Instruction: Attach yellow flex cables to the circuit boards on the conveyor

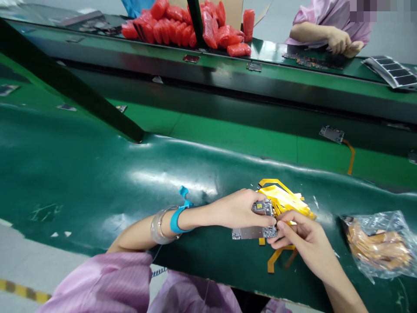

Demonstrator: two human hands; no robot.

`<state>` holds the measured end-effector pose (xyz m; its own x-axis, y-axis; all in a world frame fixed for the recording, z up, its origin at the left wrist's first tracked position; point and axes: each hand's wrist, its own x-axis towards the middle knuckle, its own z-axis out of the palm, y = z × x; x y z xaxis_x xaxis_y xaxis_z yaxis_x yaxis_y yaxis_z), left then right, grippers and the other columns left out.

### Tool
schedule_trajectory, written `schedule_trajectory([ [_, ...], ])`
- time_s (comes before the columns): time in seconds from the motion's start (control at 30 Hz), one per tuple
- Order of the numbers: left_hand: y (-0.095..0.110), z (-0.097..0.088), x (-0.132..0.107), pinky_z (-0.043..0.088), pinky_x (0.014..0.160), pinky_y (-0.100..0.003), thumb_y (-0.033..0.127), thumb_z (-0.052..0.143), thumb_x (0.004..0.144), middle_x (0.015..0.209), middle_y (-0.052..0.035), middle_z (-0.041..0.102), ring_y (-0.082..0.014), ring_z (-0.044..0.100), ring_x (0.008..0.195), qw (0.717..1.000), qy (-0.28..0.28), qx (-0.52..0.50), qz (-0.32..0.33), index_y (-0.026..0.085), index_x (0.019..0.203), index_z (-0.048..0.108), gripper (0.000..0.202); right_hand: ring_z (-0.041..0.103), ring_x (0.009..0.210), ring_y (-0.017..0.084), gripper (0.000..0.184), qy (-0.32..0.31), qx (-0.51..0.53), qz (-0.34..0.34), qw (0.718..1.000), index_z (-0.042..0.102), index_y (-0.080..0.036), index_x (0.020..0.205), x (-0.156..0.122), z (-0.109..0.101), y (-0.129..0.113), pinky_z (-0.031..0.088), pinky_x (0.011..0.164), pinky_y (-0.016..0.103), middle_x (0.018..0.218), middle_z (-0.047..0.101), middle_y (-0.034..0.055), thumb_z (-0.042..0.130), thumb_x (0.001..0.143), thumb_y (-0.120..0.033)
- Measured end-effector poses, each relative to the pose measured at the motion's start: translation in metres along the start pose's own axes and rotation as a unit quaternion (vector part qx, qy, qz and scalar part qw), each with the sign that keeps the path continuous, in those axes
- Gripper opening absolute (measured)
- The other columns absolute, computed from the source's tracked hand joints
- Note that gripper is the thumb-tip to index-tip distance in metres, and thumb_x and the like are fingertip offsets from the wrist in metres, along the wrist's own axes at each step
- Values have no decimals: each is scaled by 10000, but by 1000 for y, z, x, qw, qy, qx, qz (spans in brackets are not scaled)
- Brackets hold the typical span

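My left hand (pixel 239 211) is closed around a small grey circuit board (pixel 252 233), thumb along its face. Silver shield plates and tiny components show on the board. At its right edge the fingertips of my right hand (pixel 304 237) are pinched together on a flat orange flex cable (pixel 272 263), part of which shows below the hand. The end between the fingertips is mostly hidden. Just behind both hands lies a pile of orange flex cables (pixel 282 195) on the green mat (pixel 202 169). A blue wrist strap (pixel 177 219) and a clear bangle circle my left wrist.
A clear plastic bag (pixel 379 243) of orange cables lies to the right. Beyond the mat, a board with a cable (pixel 331 133) rests on a green channel. A dark post (pixel 81 82) slants across the left. Red wrapped bundles (pixel 172 26) and a co-worker's hands (pixel 342 42) are across the bench.
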<state>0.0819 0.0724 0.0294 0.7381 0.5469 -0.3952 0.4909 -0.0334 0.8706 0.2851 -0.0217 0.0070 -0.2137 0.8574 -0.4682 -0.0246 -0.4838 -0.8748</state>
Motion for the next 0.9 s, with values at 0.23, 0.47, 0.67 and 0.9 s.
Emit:
schedule_trajectory([
  [0.23, 1, -2, 1, 272, 512, -219, 399, 603, 847, 684, 39, 478, -93, 388, 614, 1000, -17, 6, -1, 151, 793, 586, 255, 762, 724, 207, 312, -4, -7, -8, 1000, 647, -175, 842, -2, -2, -1, 670, 681, 301, 774, 737, 55, 724, 898, -472],
  [0.47, 3, -4, 1, 263, 520, -220, 338, 599, 831, 678, 40, 508, -85, 390, 600, 999, -33, 5, 3, 149, 762, 572, 203, 766, 709, 221, 353, 0, 0, 3, 1000, 631, -175, 818, -1, 1, -2, 670, 658, 302, 740, 718, 46, 732, 878, -507],
  [0.67, 2, -4, 0, 272, 510, -208, 342, 612, 825, 673, 46, 494, -85, 400, 601, 999, -38, -1, 4, 161, 754, 543, 207, 765, 702, 213, 331, -11, -3, 3, 1000, 623, -175, 823, -1, 1, 0, 668, 663, 297, 730, 714, 39, 718, 894, -484],
  [0.9, 2, -2, -2, 289, 502, -202, 328, 615, 836, 659, 52, 474, -84, 407, 594, 998, -56, 12, 12, 173, 755, 533, 194, 763, 780, 214, 284, -66, -31, 25, 997, 622, -177, 864, -5, -7, 6, 654, 716, 312, 791, 721, 52, 673, 941, -446],
])
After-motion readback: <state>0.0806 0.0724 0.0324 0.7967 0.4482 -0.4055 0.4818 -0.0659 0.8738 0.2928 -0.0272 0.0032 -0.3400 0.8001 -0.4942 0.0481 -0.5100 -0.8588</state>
